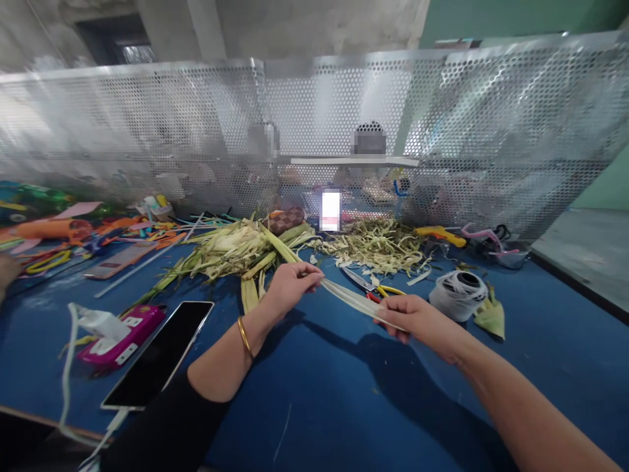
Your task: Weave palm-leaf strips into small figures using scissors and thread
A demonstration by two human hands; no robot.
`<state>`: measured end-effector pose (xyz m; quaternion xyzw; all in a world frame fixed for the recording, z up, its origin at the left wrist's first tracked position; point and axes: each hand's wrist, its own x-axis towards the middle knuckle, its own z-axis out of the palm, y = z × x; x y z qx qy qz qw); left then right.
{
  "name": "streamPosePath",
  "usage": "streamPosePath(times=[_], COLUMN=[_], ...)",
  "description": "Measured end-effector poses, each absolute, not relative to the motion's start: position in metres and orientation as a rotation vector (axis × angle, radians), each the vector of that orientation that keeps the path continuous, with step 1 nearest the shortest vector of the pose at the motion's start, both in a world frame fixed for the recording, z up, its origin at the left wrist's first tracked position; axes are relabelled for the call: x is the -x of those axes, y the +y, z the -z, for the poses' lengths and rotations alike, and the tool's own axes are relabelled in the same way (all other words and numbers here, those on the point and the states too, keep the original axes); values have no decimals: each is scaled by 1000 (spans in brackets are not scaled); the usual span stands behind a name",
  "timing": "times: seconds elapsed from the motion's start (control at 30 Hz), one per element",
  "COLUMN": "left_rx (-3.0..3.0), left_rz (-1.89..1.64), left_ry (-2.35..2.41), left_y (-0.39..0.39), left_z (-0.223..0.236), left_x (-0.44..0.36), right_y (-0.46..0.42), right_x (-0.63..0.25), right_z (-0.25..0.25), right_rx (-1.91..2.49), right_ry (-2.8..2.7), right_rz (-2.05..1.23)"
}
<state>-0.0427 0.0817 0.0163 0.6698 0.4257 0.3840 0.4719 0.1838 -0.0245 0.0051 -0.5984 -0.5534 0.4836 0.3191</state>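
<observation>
A long pale strip of corn husk (350, 298) is stretched between my two hands above the blue table. My left hand (291, 286) pinches it between thumb and fingertips. A greener length of husk (281, 246) reaches up and left behind this hand; I cannot tell whether it is the same piece. My right hand (403, 314) grips the strip's lower right end, fingers closed around it. Just beyond the strip lie scissors or pliers (366, 282) with red and yellow handles, partly hidden. Behind my left hand is a heap of whole husks (228, 249).
Shredded husk (378, 246) is piled before a perforated metal screen (206, 131). White twine (457, 295) stands at right, beside a husk piece (490, 318). A phone (160, 354) on a cable and a magenta power strip (122, 337) lie at left. Another person's hand (6, 272) shows far left.
</observation>
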Motion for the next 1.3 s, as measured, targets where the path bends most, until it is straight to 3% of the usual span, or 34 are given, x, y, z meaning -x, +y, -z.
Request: streamPosePath(times=[0.13,0.3,0.53,0.93,1.3], left_rx=[-1191,-885,-1152,-1219,-1344], left_rz=[-1124,-1190,-788,-860,-720], left_ry=[1041,953,916,1033,1009], left_y=[79,80,46,38,35], left_z=[-15,-12,0,0,0], left_x=[38,38,14,14,12], right_y=[-26,-24,-23,-26,-28], right_x=[-180,-175,-150,-154,-146], right_z=[-6,-7,6,7,5], right_rx=[1558,1604,1566,1457,1473], right_ry=[-1450,-1335,-1257,-1474,-1316], right_rz=[-1365,-1143,-1016,-1292,-1221])
